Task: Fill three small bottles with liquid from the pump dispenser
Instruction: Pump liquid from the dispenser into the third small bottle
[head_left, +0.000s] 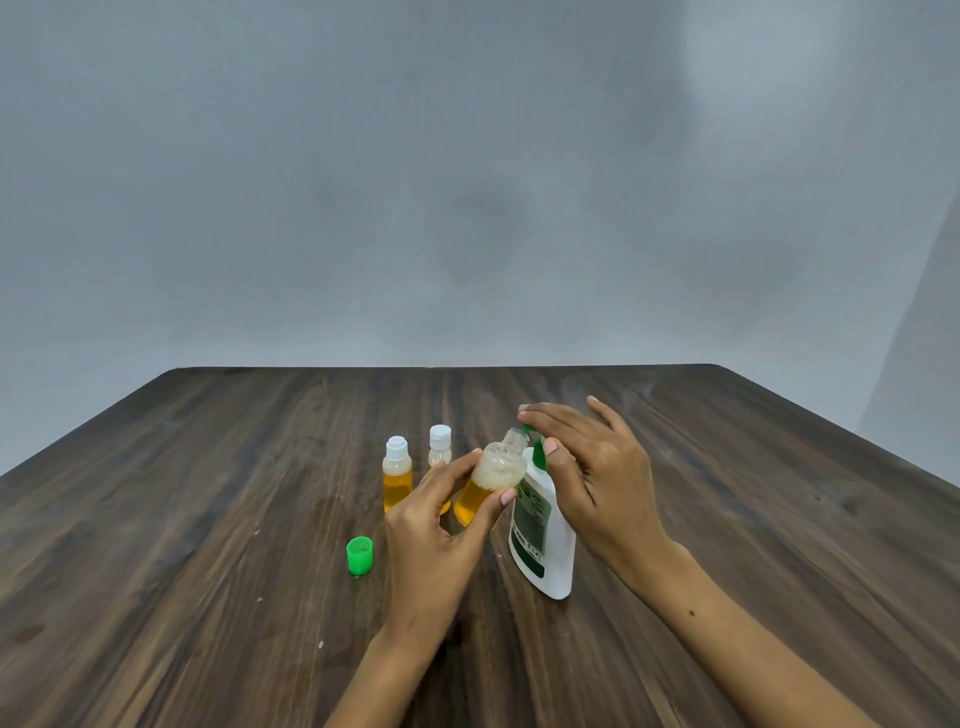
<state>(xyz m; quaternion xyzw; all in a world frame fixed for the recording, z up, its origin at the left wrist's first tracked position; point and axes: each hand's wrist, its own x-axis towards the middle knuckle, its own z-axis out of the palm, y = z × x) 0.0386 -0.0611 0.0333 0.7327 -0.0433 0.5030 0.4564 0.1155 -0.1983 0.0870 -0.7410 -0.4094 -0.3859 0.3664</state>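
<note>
Amber-filled open bottle (488, 483) tilts in left hand (436, 530), beside pump dispenser (543, 525)

Dark wood-grain table (208, 519), plain grey wall (467, 182) behind its far edge

The dark wooden table (208, 519) carries two capped bottles (397, 475) with yellow liquid standing side by side, a green cap (359, 556) lying nearer the front, and the white dispenser (545, 540), which seems slightly tilted.
</note>
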